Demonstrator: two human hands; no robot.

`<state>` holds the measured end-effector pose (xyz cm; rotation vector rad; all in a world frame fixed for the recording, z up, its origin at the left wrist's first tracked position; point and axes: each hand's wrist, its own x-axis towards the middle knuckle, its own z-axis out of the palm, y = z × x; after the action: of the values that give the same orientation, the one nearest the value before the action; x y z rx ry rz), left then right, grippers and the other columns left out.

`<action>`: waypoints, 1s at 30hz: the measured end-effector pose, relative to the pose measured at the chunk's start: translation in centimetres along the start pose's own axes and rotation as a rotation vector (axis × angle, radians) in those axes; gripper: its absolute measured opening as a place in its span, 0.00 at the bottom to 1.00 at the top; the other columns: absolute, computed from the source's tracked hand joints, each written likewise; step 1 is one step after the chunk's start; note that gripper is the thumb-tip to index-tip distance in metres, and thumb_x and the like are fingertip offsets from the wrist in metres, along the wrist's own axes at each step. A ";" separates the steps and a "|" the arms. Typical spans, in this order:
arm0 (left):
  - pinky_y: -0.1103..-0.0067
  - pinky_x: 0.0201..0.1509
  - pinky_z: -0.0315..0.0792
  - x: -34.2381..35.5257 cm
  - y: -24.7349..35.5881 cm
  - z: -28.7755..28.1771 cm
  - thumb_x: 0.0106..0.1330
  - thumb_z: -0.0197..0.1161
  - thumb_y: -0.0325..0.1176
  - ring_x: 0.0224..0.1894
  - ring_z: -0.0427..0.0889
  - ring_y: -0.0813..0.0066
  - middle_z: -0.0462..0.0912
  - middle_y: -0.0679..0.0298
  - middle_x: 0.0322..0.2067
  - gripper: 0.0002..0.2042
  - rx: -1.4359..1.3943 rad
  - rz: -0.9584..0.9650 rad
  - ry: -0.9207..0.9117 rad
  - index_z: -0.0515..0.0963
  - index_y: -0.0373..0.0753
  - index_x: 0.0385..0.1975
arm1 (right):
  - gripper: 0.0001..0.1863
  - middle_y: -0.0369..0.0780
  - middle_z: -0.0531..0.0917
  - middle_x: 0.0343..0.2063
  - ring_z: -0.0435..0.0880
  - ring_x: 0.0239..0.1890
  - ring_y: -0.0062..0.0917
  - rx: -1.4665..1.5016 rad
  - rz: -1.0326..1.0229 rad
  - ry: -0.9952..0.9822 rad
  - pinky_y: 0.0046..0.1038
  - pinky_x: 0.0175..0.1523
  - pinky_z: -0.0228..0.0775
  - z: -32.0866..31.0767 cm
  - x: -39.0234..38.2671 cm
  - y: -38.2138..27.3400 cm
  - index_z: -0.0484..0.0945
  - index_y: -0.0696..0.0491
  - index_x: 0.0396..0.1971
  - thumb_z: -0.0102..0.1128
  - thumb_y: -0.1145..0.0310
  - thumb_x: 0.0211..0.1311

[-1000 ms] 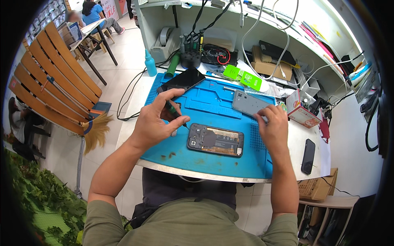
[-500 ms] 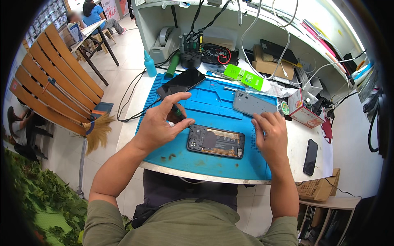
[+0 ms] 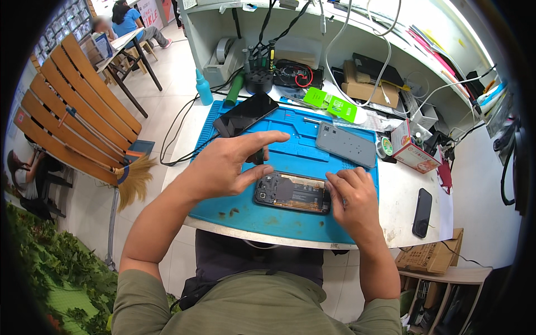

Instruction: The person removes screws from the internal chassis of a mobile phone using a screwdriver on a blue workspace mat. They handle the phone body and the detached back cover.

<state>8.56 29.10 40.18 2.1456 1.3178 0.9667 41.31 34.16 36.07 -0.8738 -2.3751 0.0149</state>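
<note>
An opened smartphone (image 3: pixel 293 192) lies on a blue repair mat (image 3: pixel 268 226), its battery and inner parts showing. My left hand (image 3: pixel 226 167) hovers at its left end, index finger stretched out and thumb beside the phone's upper left corner. Curled in that hand is a screwdriver (image 3: pixel 257 157) with a dark handle, mostly hidden by the fingers. My right hand (image 3: pixel 355 196) grips the phone's right end between thumb and fingers. Behind it rests a grey phone back cover (image 3: pixel 346 146). A black screen panel (image 3: pixel 246 115) lies farther left on the mat.
A light blue bottle (image 3: pixel 203 89), a green tube (image 3: pixel 235 89) and a round tool holder (image 3: pixel 259 81) stand at the back. Green cards (image 3: pixel 335 105), a solder spool (image 3: pixel 385 146) and a red-white box (image 3: pixel 414 149) sit back right. Another phone (image 3: pixel 422 213) lies right. White cables hang overhead.
My right hand has moved left and down onto the opened phone's right end. My left hand has shifted slightly right, its index finger now straighter and the screwdriver more hidden.
</note>
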 end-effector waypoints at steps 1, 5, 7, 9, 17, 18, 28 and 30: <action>0.67 0.53 0.87 0.2 0.2 -0.2 0.69 0.78 0.21 0.47 0.94 0.61 0.94 0.60 0.47 0.33 -0.056 -0.002 -0.017 0.79 0.48 0.75 | 0.11 0.40 0.89 0.38 0.83 0.43 0.37 0.006 0.004 -0.013 0.40 0.49 0.73 0.1 -0.1 -0.1 0.93 0.57 0.47 0.77 0.75 0.66; 0.67 0.52 0.87 0.7 0.4 -1.1 0.69 0.78 0.23 0.46 0.93 0.56 0.93 0.59 0.51 0.34 0.104 -0.023 -0.092 0.78 0.50 0.76 | 0.10 0.41 0.89 0.38 0.83 0.43 0.38 0.026 0.020 -0.062 0.40 0.50 0.73 0.3 -0.6 -0.5 0.92 0.58 0.47 0.75 0.75 0.68; 0.67 0.52 0.87 0.8 0.6 -0.9 0.68 0.78 0.24 0.46 0.93 0.54 0.92 0.58 0.52 0.35 0.133 -0.024 -0.047 0.78 0.51 0.76 | 0.10 0.41 0.88 0.38 0.83 0.44 0.38 0.026 0.033 -0.079 0.40 0.50 0.73 0.2 -0.8 -0.6 0.92 0.58 0.47 0.74 0.74 0.69; 0.67 0.51 0.87 0.7 0.2 -1.3 0.67 0.80 0.25 0.46 0.93 0.54 0.92 0.57 0.54 0.35 0.067 -0.031 -0.125 0.78 0.52 0.76 | 0.09 0.42 0.88 0.39 0.83 0.45 0.39 0.031 0.043 -0.088 0.40 0.51 0.73 0.3 -1.0 -0.6 0.92 0.58 0.47 0.73 0.74 0.70; 0.66 0.54 0.87 0.7 0.6 -1.3 0.65 0.79 0.23 0.47 0.93 0.57 0.92 0.59 0.53 0.36 0.083 -0.038 -0.093 0.78 0.52 0.75 | 0.09 0.43 0.88 0.40 0.83 0.45 0.39 0.060 0.062 -0.087 0.41 0.51 0.72 0.1 -1.2 -0.5 0.91 0.58 0.48 0.72 0.75 0.71; 0.67 0.53 0.87 0.6 0.6 -0.9 0.65 0.79 0.23 0.47 0.93 0.58 0.92 0.59 0.53 0.36 0.151 -0.031 -0.058 0.78 0.52 0.75 | 0.09 0.43 0.88 0.40 0.83 0.45 0.39 0.061 0.060 -0.083 0.41 0.51 0.72 0.1 -1.2 -0.6 0.91 0.58 0.48 0.72 0.75 0.71; 0.69 0.46 0.88 0.4 0.5 -0.7 0.66 0.80 0.24 0.39 0.93 0.61 0.92 0.57 0.49 0.34 0.155 -0.040 0.013 0.79 0.50 0.74 | 0.09 0.43 0.88 0.41 0.83 0.46 0.39 0.061 0.068 -0.093 0.41 0.52 0.73 0.0 -1.2 -0.6 0.91 0.58 0.48 0.73 0.74 0.71; 0.70 0.44 0.88 0.4 0.2 -1.1 0.67 0.80 0.25 0.38 0.92 0.61 0.92 0.57 0.49 0.34 0.038 -0.095 -0.041 0.79 0.50 0.74 | 0.10 0.43 0.89 0.41 0.83 0.46 0.39 0.061 0.066 -0.095 0.41 0.52 0.73 0.1 -1.2 -0.7 0.91 0.58 0.48 0.73 0.74 0.71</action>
<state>8.02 29.34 41.16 2.0989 1.4151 0.8615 41.57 32.95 35.54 -0.9413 -2.4187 0.1581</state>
